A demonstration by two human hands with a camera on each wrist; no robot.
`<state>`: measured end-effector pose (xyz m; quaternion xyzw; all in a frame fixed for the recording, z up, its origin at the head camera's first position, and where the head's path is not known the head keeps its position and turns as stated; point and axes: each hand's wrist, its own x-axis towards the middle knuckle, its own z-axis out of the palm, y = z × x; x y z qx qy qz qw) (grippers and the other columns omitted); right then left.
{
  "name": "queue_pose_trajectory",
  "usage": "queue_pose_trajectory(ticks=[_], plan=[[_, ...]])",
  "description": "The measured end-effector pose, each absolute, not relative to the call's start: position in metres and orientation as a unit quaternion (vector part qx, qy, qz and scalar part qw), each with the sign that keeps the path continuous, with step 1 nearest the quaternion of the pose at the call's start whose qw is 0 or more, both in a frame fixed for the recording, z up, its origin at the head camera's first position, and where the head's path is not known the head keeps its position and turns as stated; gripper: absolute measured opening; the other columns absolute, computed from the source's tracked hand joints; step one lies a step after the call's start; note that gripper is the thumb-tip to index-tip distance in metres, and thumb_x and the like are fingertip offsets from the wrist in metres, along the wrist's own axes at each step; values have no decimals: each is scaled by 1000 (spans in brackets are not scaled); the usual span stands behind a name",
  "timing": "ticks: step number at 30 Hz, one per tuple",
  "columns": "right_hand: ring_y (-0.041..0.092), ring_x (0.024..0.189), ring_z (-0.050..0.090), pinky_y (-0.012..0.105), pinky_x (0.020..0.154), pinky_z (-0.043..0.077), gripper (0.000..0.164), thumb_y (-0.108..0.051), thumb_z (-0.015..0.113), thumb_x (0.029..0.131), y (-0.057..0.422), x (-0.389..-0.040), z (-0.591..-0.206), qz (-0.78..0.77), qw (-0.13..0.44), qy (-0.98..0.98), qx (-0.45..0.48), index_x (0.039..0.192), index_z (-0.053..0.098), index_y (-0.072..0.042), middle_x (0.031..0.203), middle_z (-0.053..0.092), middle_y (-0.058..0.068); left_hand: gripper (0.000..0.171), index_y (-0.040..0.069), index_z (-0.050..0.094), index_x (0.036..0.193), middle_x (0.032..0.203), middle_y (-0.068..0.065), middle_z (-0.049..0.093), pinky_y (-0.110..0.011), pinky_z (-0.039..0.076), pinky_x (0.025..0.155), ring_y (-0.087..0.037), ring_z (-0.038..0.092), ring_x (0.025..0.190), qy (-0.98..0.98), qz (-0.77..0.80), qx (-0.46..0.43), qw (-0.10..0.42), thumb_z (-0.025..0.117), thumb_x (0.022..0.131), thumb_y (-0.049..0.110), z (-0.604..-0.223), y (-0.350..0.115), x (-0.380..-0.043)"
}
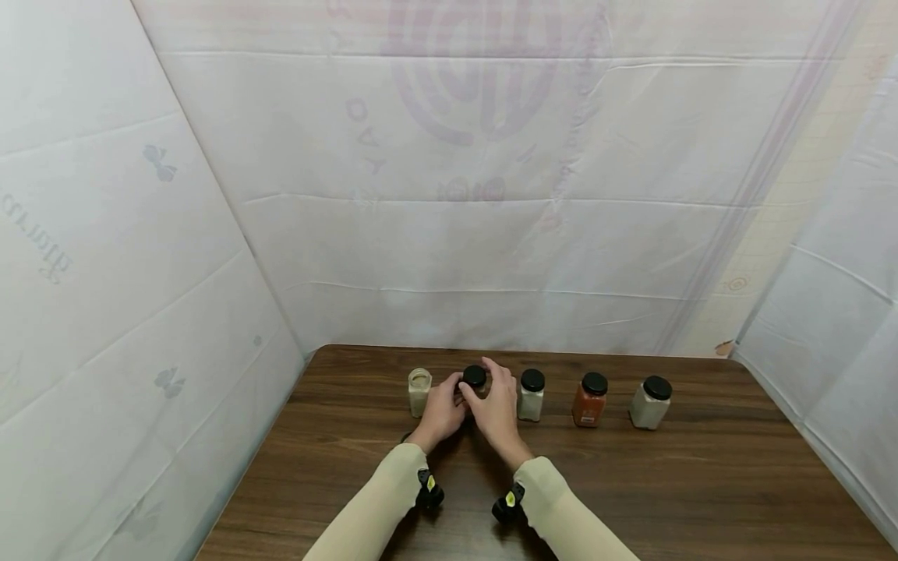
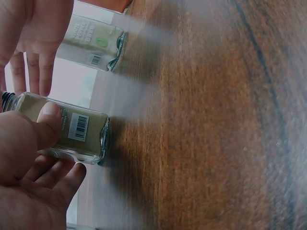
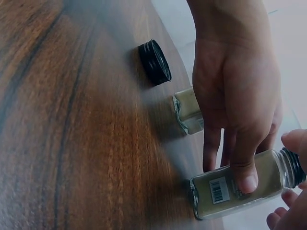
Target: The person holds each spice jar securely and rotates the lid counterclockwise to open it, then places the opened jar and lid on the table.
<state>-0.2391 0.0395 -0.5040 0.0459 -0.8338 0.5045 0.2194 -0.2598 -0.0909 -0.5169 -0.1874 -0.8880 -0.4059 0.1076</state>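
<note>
My left hand (image 1: 440,414) grips the body of a square glass jar of greenish-tan powder (image 2: 91,129), its thumb pressed flat beside a barcode label. The jar stands upright on the table. At its top, my right hand (image 1: 496,407) holds the black lid (image 1: 474,376) between thumb and fingers. Left of the hands stands an uncapped jar (image 1: 418,396) of pale powder. A loose black lid (image 3: 154,62) lies on the table near that uncapped jar in the right wrist view; my left wrist mostly hides it in the head view.
Right of my hands, a white pepper jar (image 1: 531,399), a jar of orange-red powder (image 1: 589,402) and a pale jar (image 1: 649,405) stand in a row, all black-lidded. The brown wooden table (image 1: 701,483) meets white hanging sheets (image 1: 449,249) at the back and sides.
</note>
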Motion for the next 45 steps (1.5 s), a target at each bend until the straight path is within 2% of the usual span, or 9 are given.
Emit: queue_pose_trajectory(ticks=[11, 21, 31, 45], plan=[[35, 111, 52, 53, 92, 45, 50, -20, 83, 90, 41, -239, -504, 493, 227, -839, 37, 133, 64, -4, 125, 60, 16, 40, 0, 62, 131, 121, -18, 71, -42, 57, 92, -29, 70, 111, -883, -416, -190, 101, 66, 91, -6, -518, -90, -260], [38, 124, 48, 56, 96, 47, 50, -15, 71, 96, 42, -238, -503, 492, 210, -843, 65, 143, 58, -7, 138, 58, 16, 33, -2, 62, 129, 115, -18, 71, -42, 58, 89, -31, 71, 107, -882, -416, -190, 110, 62, 96, -3, -514, -88, -259], [38, 124, 48, 55, 96, 48, 50, -16, 70, 96, 43, -239, -505, 485, 203, -848, 66, 144, 58, -8, 138, 58, 16, 36, -1, 61, 133, 117, -18, 70, -42, 58, 91, -31, 70, 110, -887, -416, -177, 92, 63, 97, -1, -513, -89, -258], [40, 128, 45, 58, 99, 45, 51, -15, 71, 96, 46, -239, -503, 485, 193, -850, 75, 144, 57, -7, 139, 57, 16, 35, -3, 61, 131, 116, -20, 70, -43, 58, 89, -32, 70, 108, -887, -413, -182, 99, 63, 97, -3, -513, -88, -257]])
